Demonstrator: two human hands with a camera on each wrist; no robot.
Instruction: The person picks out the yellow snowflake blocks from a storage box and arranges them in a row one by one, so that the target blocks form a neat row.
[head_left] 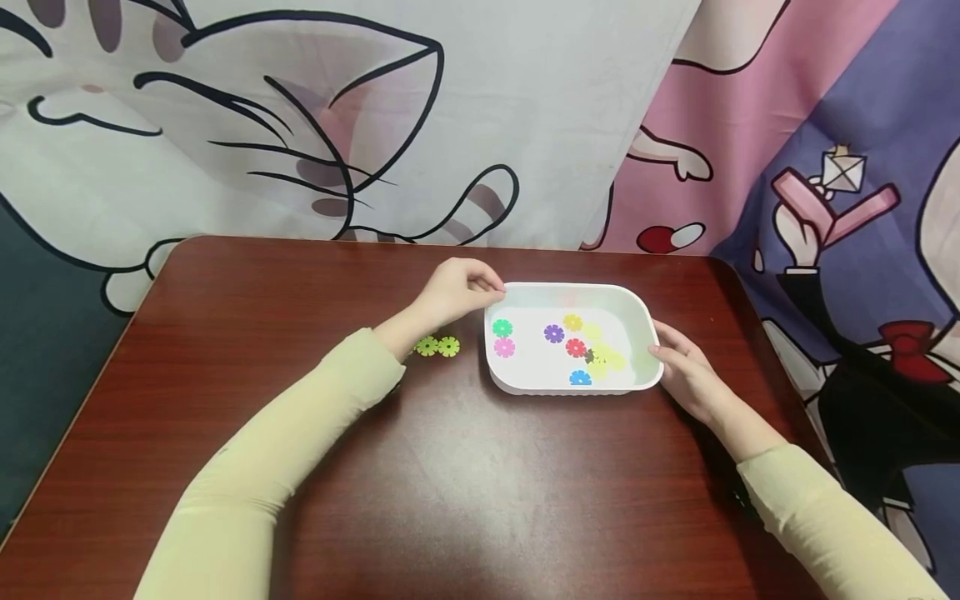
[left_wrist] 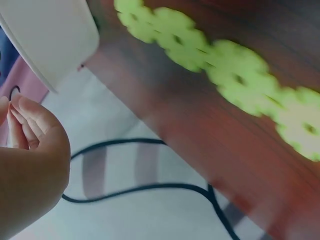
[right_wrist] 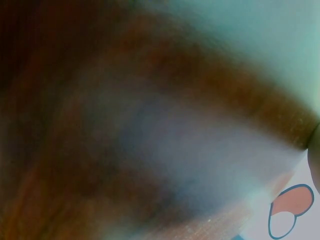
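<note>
A white plastic tray (head_left: 517,382) on the table holds loose flower-shaped discs: a green one (head_left: 502,328), a pink one (head_left: 504,347), a purple one (head_left: 554,334), a red one (head_left: 575,348), a blue one (head_left: 581,377) and several yellow ones. My right hand (head_left: 693,379) grips its right end, thumb at the rim. By the far left corner, my left hand (head_left: 461,292) has loosely curled fingers; the left wrist view shows a gap between its fingertips and the rim. Beneath that wrist lies a chain of yellow-green flower discs (left_wrist: 240,78), partly hidden in the head view.
The dark red-brown wooden table (head_left: 420,500) has rounded far corners. Behind it hangs a white cloth (head_left: 555,108) with a cat drawing, beside a pink and purple printed cloth (head_left: 712,133). A small green bit (head_left: 742,500) shows by the right sleeve. The right wrist view is mostly blurred.
</note>
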